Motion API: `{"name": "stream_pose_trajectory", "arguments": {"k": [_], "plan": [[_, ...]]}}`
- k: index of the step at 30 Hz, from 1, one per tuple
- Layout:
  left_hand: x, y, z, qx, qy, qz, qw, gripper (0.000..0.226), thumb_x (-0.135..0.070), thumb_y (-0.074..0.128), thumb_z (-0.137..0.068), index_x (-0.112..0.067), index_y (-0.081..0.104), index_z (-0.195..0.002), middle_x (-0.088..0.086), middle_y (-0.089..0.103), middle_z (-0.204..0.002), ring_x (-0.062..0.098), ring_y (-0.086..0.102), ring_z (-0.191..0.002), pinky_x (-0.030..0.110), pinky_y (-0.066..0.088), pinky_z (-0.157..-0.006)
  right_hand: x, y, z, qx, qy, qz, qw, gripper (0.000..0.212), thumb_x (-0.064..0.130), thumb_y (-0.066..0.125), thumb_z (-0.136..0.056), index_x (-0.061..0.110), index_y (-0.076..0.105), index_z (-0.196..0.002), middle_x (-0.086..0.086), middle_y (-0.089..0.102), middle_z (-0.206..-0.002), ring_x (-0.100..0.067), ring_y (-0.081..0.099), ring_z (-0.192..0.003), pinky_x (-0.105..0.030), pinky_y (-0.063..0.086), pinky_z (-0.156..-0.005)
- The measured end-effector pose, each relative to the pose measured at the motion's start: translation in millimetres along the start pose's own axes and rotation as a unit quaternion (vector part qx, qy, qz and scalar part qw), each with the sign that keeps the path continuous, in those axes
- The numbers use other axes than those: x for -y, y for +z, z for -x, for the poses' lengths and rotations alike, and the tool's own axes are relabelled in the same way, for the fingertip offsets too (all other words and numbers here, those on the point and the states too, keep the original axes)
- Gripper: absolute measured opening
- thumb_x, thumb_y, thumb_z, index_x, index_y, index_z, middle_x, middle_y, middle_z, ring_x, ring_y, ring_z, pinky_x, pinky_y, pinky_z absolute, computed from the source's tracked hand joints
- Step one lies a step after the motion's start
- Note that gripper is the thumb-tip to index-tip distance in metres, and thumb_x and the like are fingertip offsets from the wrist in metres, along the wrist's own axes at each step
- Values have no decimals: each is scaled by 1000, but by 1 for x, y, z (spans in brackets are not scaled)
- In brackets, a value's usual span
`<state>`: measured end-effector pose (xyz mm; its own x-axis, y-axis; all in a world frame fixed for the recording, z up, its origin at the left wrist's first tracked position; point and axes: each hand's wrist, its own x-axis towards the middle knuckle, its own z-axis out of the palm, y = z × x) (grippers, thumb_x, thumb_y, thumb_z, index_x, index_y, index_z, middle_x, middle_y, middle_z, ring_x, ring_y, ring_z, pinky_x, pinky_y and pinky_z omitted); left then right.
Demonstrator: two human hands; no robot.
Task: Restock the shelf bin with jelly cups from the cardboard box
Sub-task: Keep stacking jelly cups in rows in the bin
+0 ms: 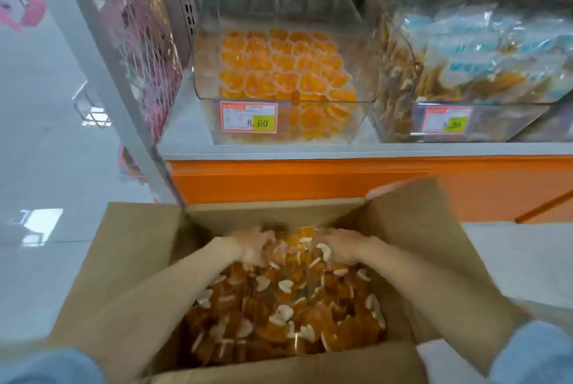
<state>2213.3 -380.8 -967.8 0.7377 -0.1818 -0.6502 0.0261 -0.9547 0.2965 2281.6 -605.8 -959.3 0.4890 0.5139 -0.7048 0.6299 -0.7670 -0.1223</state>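
In the head view, both hands are digging into the far end of the open cardboard box [139, 259]: the left hand [252, 247] and right hand [342, 248] are curling their fingers round 1 shared mound of jelly cups [279, 306]. The cups are probably going to feel light, slick and loose, so cupping from underneath is looking safer than pinching the lids. The shelf bin [204, 85], partly filled, is standing above and beyond the box, open on top. The raised box flaps and the neighbouring bin [465, 73] are narrowing the lifting path.
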Motion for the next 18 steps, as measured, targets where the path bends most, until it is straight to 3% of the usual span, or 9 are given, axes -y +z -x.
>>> {"name": "stream_pose_trajectory", "arguments": {"k": [5, 9, 13, 16, 18], "plan": [[34, 62, -25, 32, -115, -50, 992, 68, -23, 46, -95, -35, 5, -148, 14, -8, -155, 42, 13, -140, 44, 34, -107, -22, 68, -26, 14, 46, -19, 999, 81, 16, 53, -93, 46, 0, -147, -5, -9, -158, -38, 14, -142, -43, 35, -108], [45, 81, -41, 73, -141, -14, 987, 75, -36, 51, -92, -43, 0, -146, 11, -18, -154, 43, 7, -141, 51, 28, -110, -23, 93, -44, -3, 56, 6, 998, 83, 28, 61, -89, 43, 5, -148, -2, -14, -157, -40, 2, -143, -52, 29, -112], [53, 88, -51, 65, -139, -17, 988, 71, -31, 50, -94, -43, 3, -146, 11, -17, -155, 44, -4, -141, 54, 24, -112, -25, 97, -57, -27, 48, 27, 998, 73, 39, 58, -89, 33, 15, -148, -6, -6, -157, -42, 15, -140, -53, 38, -104], [58, 90, -56, 51, -142, 36, 988, 70, -32, 54, -92, -44, 10, -145, 7, -16, -156, 45, -9, -140, 58, 19, -111, -25, 101, -63, -81, 63, -91, 990, 66, 25, 61, -88, 31, 27, -145, -7, 10, -154, -36, 23, -137, -53, 34, -106], [61, 97, -58, 35, -144, 82, 986, 70, -38, 57, -89, -42, 16, -144, 5, -14, -156, 46, -8, -140, 61, 16, -111, -25, 101, -67, -91, 61, -91, 990, 63, 20, 62, -87, 30, 31, -141, -8, 16, -148, -32, 40, -125, -44, 43, -100]]}}
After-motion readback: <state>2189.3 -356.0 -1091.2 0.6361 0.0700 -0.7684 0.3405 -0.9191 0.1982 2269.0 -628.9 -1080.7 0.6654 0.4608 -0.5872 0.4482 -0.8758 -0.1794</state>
